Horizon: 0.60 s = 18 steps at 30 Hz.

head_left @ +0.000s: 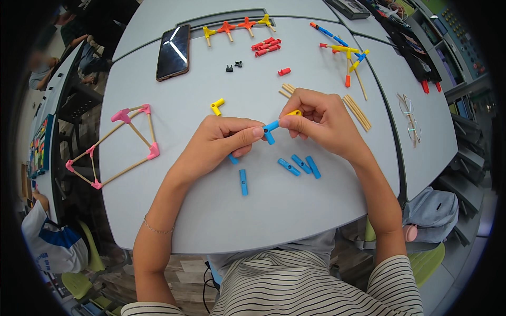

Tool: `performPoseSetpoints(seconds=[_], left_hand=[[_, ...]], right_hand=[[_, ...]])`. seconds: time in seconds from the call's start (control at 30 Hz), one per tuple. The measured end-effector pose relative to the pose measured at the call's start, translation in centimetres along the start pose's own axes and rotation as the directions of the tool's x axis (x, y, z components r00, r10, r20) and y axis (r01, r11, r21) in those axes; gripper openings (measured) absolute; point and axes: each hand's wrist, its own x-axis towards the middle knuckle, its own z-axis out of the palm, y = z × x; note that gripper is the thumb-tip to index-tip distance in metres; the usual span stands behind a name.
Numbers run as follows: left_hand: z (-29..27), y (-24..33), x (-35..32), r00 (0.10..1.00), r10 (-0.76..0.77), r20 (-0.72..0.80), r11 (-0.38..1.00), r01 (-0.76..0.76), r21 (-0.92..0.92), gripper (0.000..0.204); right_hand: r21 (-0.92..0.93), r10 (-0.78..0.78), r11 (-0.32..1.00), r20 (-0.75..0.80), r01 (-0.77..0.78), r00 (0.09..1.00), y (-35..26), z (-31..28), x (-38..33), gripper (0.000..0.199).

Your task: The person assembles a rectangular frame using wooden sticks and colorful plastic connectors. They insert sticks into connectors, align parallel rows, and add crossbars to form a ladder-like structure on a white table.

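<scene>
Between my two hands, above the white table, is a blue branched connector. The fingers of my left hand pinch it from the left. My right hand grips a yellow connector, partly hidden by the fingers, at the blue piece's right arm; whether the two are joined I cannot tell. Under my left hand a blue tube peeks out, and another blue tube connector lies nearer me. Several blue tubes lie below my right hand. A yellow elbow connector rests beyond my left hand.
At left lies a pink-jointed stick frame. Farther back are a phone, red tubes, small black clips, and several star-shaped connectors on sticks. Wooden sticks, a multicoloured stick structure and glasses lie at right.
</scene>
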Motion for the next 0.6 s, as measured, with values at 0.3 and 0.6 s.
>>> performPoseSetpoints(seconds=[0.3,0.6], left_hand=[[-0.7,0.7,-0.3,0.995,-0.002,0.097,1.000,0.004,-0.020,0.032],[-1.8,0.0,0.4,0.965,0.166,-0.203,0.980,-0.185,-0.078,0.035]], right_hand=[[-0.173,-0.337,0.932,-0.079,0.320,0.938,0.8,0.4,-0.2,0.018],[0.139,0.040,0.990,-0.163,-0.017,0.986,0.9,-1.7,0.5,0.020]])
